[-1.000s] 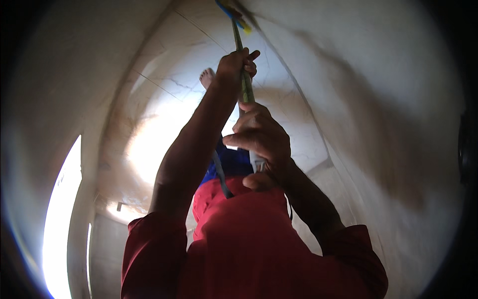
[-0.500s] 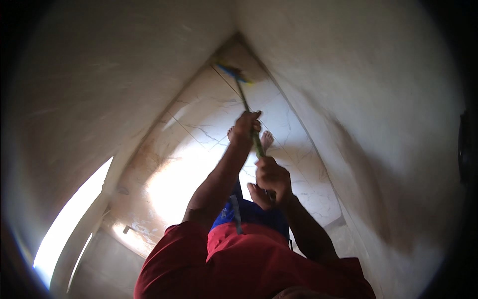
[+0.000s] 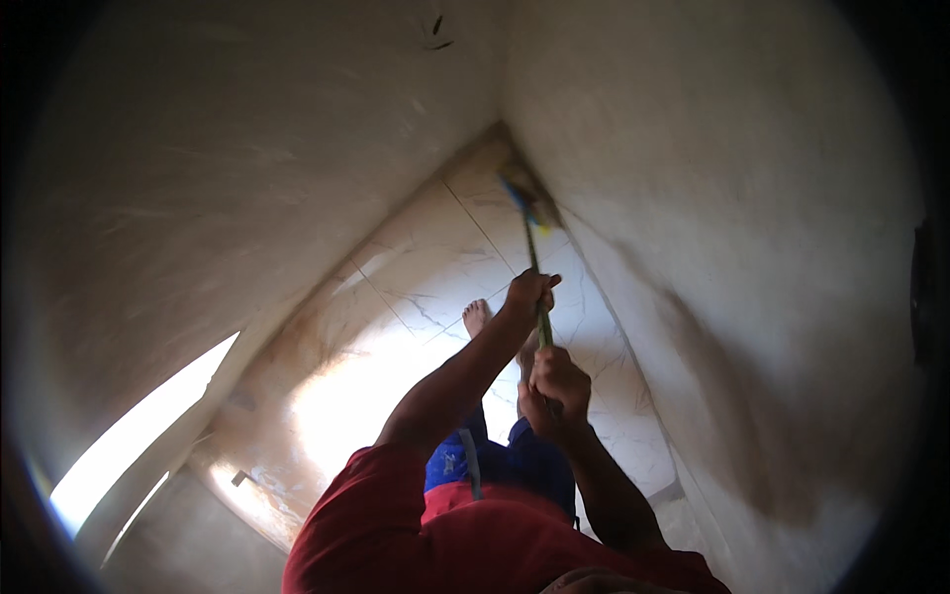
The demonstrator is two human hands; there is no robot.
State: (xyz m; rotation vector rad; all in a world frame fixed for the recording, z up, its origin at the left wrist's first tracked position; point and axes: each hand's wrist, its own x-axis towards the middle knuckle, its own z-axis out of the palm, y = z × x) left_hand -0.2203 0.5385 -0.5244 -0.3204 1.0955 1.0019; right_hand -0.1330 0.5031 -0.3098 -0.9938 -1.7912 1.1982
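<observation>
A long-handled broom (image 3: 522, 201) with a blue and yellow head rests near the far corner, close to the right wall; its head is smeared by motion. My left hand (image 3: 528, 295) is wrapped round the middle of the greenish handle, its arm reaching across from the left. Lower down and nearer my body, my right hand (image 3: 558, 388) grips the handle's upper end. The bristles are too blurred to make out.
Veined pale tiles (image 3: 426, 287) form the floor, narrowing to a corner between the left wall (image 3: 277, 148) and right wall (image 3: 712, 178). My bare foot (image 3: 476, 316) stands on the tiles. Bright light falls through an opening (image 3: 148, 426) at the left.
The broom head has swung right, from near the left wall toward the right wall. Both my hands have shifted right with the handle, still gripping it, and the view has tilted slightly.
</observation>
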